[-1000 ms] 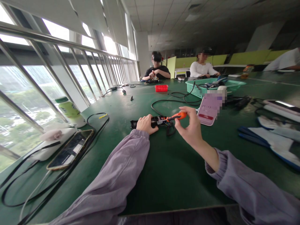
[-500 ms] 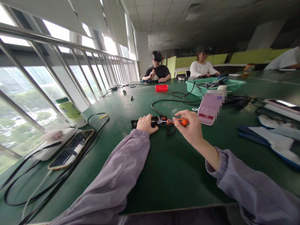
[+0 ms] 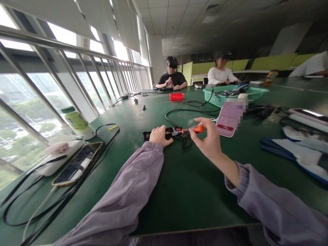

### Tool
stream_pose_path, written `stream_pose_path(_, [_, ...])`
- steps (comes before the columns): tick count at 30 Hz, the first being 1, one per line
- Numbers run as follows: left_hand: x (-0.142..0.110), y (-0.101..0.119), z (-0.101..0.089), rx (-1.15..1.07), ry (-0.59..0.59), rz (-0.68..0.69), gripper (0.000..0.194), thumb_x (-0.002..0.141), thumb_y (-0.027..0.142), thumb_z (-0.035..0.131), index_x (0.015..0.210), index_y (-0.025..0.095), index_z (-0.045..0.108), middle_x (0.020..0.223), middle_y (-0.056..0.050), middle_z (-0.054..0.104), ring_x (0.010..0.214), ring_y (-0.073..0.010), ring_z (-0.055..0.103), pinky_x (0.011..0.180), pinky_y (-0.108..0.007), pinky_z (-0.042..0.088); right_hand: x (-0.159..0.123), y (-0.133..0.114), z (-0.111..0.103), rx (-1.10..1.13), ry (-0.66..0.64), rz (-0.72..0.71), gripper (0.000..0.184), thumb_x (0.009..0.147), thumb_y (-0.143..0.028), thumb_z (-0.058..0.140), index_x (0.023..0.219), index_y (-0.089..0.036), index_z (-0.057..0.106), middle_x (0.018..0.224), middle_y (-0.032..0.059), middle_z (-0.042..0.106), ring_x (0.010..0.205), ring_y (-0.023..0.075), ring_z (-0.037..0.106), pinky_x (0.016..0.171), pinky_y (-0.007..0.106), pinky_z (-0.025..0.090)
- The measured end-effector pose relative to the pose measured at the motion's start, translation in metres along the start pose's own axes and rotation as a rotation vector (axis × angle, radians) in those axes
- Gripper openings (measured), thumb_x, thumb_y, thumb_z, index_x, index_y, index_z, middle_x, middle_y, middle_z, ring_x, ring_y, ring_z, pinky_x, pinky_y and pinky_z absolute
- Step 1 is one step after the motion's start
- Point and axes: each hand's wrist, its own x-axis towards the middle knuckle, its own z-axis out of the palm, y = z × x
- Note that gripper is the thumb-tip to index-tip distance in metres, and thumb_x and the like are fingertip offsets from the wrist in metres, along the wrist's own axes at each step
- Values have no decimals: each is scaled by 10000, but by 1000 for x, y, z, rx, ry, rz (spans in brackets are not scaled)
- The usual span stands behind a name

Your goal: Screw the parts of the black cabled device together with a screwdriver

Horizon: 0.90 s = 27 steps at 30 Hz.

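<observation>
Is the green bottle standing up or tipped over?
Standing up: the bottle has its base on the table and its green cap on top.

Daylight pours in from the windows on my left, blown out white, while the ceiling (image 3: 184, 20) falls into gloom. My green bench (image 3: 169, 198) carries soft shadows; the edges stretch, and the far right seems slightly blurred.
</observation>
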Motion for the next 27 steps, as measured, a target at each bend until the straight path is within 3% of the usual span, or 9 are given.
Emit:
stream_pose_path(3, [0, -1, 1, -2, -2, -1, 432, 697, 429, 563, 1041, 177, 493, 975, -82, 646, 976, -254, 592, 870, -340, 407, 0, 0, 0, 30, 14, -25, 338, 759, -243, 570, 1089, -218, 501, 941, 53, 608, 847, 197, 562, 790, 372, 465])
stream_pose_path(6, [0, -1, 2, -2, 4, 4, 436, 698, 431, 560, 1045, 175, 490, 974, -83, 645, 976, -254, 590, 868, -341, 408, 0, -1, 0, -17, -24, 9, 148, 777, -303, 581, 902, -229, 553, 756, 15, 603, 718, 181, 546, 756, 369, 453])
stream_pose_path(8, [0, -1, 3, -1, 4, 5, 435, 699, 432, 561, 1043, 176, 491, 973, -85, 645, 974, -256, 590, 865, -345, 409, 0, -2, 0, -32, -45, 28, 117, 782, -328, 583, 845, -232, 556, 678, -2, 579, 676, 173, 534, 747, 368, 449])
stream_pose_path(12, [0, -1, 2, -3, -12, -2, 427, 701, 431, 567, 1041, 186, 489, 987, -80, 645, 981, -253, 589, 871, -341, 408, 0, -1, 0, 34, 5, 9, 319, 757, -260, 576, 1066, -220, 511, 886, 39, 609, 801, 189, 563, 780, 371, 467])
stream_pose_path(14, [0, -1, 2, -4, -10, -2, 427, 702, 430, 566, 1043, 185, 489, 986, -78, 646, 984, -253, 589, 874, -339, 407, 0, -1, 0, 49, 14, -8, 340, 751, -241, 570, 1083, -217, 500, 957, 54, 609, 841, 193, 569, 790, 370, 469])
stream_pose_path(19, [0, -1, 2, -2, 1, -2, 441, 696, 430, 567, 1049, 175, 494, 982, -83, 649, 981, -256, 592, 873, -342, 408, 0, -2, -1, -40, -44, 17, 109, 780, -323, 588, 841, -243, 546, 627, -20, 568, 673, 172, 544, 788, 381, 443])
stream_pose_path(24, [0, -1, 1, 2, -8, -16, 449, 680, 438, 577, 1038, 179, 498, 972, -83, 653, 976, -261, 597, 866, -351, 411, 1, -1, -1, 27, 17, -13, 336, 746, -245, 588, 1072, -216, 509, 878, 40, 615, 814, 196, 562, 791, 382, 465])
stream_pose_path(27, [-1, 0, 1, -1, 14, -15, 442, 681, 441, 570, 1030, 180, 497, 972, -82, 654, 961, -261, 603, 851, -353, 417, 2, -2, -2, 5, -35, -26, 187, 763, -274, 585, 942, -234, 545, 814, 21, 619, 781, 190, 561, 803, 388, 454])
